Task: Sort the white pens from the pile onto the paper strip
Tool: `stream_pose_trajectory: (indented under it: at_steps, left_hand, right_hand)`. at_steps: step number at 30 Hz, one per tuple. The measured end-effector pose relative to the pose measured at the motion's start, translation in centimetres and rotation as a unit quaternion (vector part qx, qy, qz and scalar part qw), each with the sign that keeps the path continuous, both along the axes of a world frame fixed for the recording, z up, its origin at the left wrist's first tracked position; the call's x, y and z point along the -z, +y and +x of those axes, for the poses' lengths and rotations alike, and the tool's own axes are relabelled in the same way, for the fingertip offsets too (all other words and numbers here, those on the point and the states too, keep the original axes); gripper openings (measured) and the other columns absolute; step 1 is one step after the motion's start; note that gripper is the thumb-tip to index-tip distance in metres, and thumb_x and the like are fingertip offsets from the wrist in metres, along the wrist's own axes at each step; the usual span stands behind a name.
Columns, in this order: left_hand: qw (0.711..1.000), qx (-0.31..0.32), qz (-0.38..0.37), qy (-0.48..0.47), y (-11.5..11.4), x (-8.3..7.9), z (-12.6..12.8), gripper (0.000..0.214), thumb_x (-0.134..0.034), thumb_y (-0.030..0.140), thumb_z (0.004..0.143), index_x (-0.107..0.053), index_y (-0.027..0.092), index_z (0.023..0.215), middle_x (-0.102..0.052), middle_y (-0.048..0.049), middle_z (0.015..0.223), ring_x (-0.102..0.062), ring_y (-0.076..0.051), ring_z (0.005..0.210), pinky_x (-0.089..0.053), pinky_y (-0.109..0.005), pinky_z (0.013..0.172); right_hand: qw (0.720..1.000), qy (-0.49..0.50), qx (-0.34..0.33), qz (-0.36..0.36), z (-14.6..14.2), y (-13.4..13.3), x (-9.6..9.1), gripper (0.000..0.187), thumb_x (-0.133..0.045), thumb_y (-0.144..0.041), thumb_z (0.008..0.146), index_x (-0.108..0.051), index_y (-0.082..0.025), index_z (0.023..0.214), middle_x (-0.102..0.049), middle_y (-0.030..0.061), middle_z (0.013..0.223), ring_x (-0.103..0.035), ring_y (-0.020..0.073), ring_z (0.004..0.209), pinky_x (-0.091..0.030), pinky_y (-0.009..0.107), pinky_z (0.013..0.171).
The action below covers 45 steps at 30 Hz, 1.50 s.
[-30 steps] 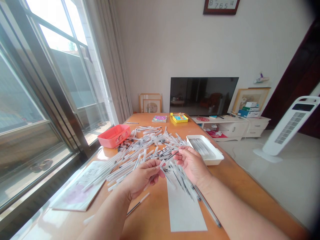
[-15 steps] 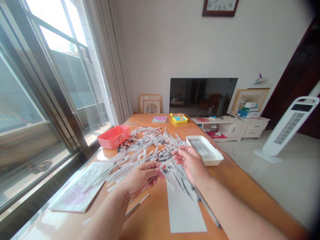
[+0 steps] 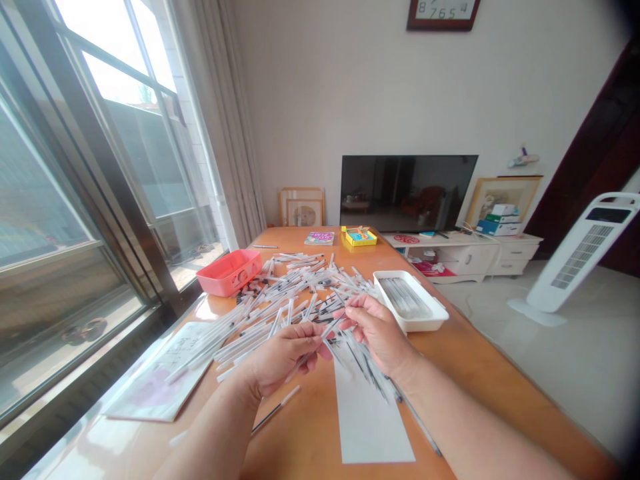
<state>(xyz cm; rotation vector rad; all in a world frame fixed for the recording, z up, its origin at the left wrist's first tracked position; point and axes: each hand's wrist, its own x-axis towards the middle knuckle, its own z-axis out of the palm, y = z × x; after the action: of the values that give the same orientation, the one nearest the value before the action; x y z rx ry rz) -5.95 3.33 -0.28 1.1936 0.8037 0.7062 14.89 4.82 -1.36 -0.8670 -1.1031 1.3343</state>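
My left hand [image 3: 283,357] is closed around a clear pen barrel [image 3: 320,339] that slants up toward my right hand [image 3: 375,330]. The right hand pinches the upper end of that same barrel with thumb and fingertips. Both hands hover just above a wide heap of clear pen barrels and black refills [image 3: 280,300] spread over the orange table [image 3: 475,380]. A white paper strip [image 3: 367,420] lies under the hands, with a row of pens [image 3: 367,363] resting on its top end. One single pen [image 3: 275,408] lies beside my left wrist.
A pink tray [image 3: 229,271] stands at the left of the heap, and a white tray [image 3: 413,300] with pens is at the right. A printed sheet [image 3: 160,380] lies near the window side. Two small boxes [image 3: 359,235] sit at the far end. A tower fan [image 3: 575,257] stands on the floor.
My right hand has shifted slightly left and closed in on the barrel's upper end. The left hand has stayed put.
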Motion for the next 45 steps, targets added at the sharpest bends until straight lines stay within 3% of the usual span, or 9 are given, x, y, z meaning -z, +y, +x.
stream_pose_trajectory:
  at_steps: [4, 10, 18, 23, 28, 32, 35, 42, 45]
  left_hand:
    - [1.000, 0.006, -0.006, -0.007, 0.0, 0.0, 0.0, 0.027, -0.065, 0.030, 0.087, -0.069, 0.015, 0.109, -0.067, -0.0085, 0.089, -0.049, -0.011, 0.063, -0.031, -0.025, 0.058]
    - [1.000, 0.003, -0.012, -0.011, 0.0, 0.2, 0.1, 0.029, -0.063, 0.029, 0.088, -0.068, 0.015, 0.113, -0.067, -0.0088, 0.089, -0.048, -0.010, 0.062, -0.029, -0.024, 0.056]
    - [1.000, -0.011, -0.004, -0.012, 0.0, -0.2, 0.3, 0.024, -0.064, 0.031, 0.089, -0.068, 0.015, 0.106, -0.068, -0.0091, 0.089, -0.047, -0.010, 0.061, -0.031, -0.024, 0.057]
    - [1.000, -0.020, -0.001, -0.010, 0.1, -0.2, 0.2, 0.022, -0.066, 0.031, 0.088, -0.068, 0.014, 0.102, -0.068, -0.0098, 0.089, -0.048, -0.009, 0.062, -0.033, -0.023, 0.058]
    - [0.999, -0.045, 0.004, -0.028, 0.6, -0.4, -0.8, 0.023, -0.066, 0.032, 0.089, -0.067, 0.015, 0.105, -0.068, -0.0096, 0.090, -0.047, -0.009, 0.061, -0.033, -0.021, 0.056]
    - [0.996, -0.078, 0.013, -0.033, 0.9, -0.6, -1.7, 0.020, -0.066, 0.033, 0.089, -0.065, 0.015, 0.099, -0.067, -0.0091, 0.091, -0.047, -0.009, 0.061, -0.032, -0.021, 0.053]
    - [0.994, -0.100, 0.010, -0.035, 1.3, -0.5, -2.3, 0.019, -0.067, 0.030, 0.088, -0.064, 0.015, 0.098, -0.067, -0.0085, 0.089, -0.047, -0.008, 0.059, -0.034, -0.020, 0.053]
    - [0.991, -0.129, -0.006, -0.040, 2.1, 0.1, -2.8, 0.020, -0.070, 0.025, 0.084, -0.062, 0.014, 0.098, -0.069, -0.0094, 0.088, -0.053, -0.010, 0.061, -0.036, -0.020, 0.052]
    - [0.990, -0.132, -0.010, -0.045, 2.2, 0.2, -2.9, 0.021, -0.071, 0.025, 0.082, -0.063, 0.014, 0.097, -0.070, -0.0101, 0.090, -0.055, -0.010, 0.061, -0.039, -0.021, 0.054]
  right_hand:
    - [1.000, -0.017, -0.015, -0.010, -0.6, -0.3, 0.2, 0.026, -0.071, -0.032, 0.080, -0.056, -0.018, 0.097, -0.068, 0.0014, 0.082, -0.061, 0.0122, 0.065, -0.032, 0.020, 0.046]
    - [0.996, -0.067, 0.053, 0.037, -0.6, 0.0, 0.4, 0.053, -0.072, -0.030, 0.079, -0.045, -0.023, 0.124, -0.064, -0.0031, 0.081, -0.062, 0.0140, 0.066, -0.042, 0.022, 0.051]
    - [0.970, -0.210, 0.032, 0.116, -0.7, -0.2, 1.3, 0.026, -0.061, -0.032, 0.088, -0.066, -0.019, 0.110, -0.073, 0.0033, 0.091, -0.069, 0.0187, 0.081, -0.054, 0.032, 0.075]
    - [0.932, -0.296, 0.008, 0.211, -0.6, -0.5, 1.1, 0.036, -0.052, -0.019, 0.088, -0.073, -0.025, 0.117, -0.072, 0.0028, 0.121, -0.064, 0.0204, 0.115, -0.045, 0.037, 0.105]
    - [0.929, -0.323, 0.064, 0.166, 0.1, 0.5, 1.9, 0.039, -0.051, -0.018, 0.087, -0.069, -0.021, 0.122, -0.073, 0.0052, 0.113, -0.067, 0.0201, 0.105, -0.050, 0.034, 0.093]
    - [0.870, -0.437, 0.103, 0.205, 0.7, 0.8, 2.3, 0.024, -0.054, -0.015, 0.084, -0.073, -0.022, 0.096, -0.073, 0.0023, 0.095, -0.066, 0.0183, 0.090, -0.049, 0.029, 0.082]
    - [0.816, -0.530, 0.079, 0.216, 0.6, 0.3, 2.0, 0.021, -0.055, -0.013, 0.082, -0.072, -0.023, 0.088, -0.070, 0.0013, 0.089, -0.063, 0.0172, 0.085, -0.045, 0.027, 0.076]
    - [0.700, -0.642, 0.026, 0.312, -1.5, -0.9, 1.3, 0.024, -0.053, -0.023, 0.094, -0.073, -0.030, 0.104, -0.065, 0.0044, 0.099, -0.053, 0.0217, 0.100, -0.038, 0.033, 0.086]
    - [0.668, -0.669, 0.021, 0.325, -2.2, -0.9, 1.4, 0.023, -0.052, -0.025, 0.096, -0.074, -0.029, 0.102, -0.063, 0.0056, 0.101, -0.050, 0.0231, 0.101, -0.035, 0.036, 0.087]
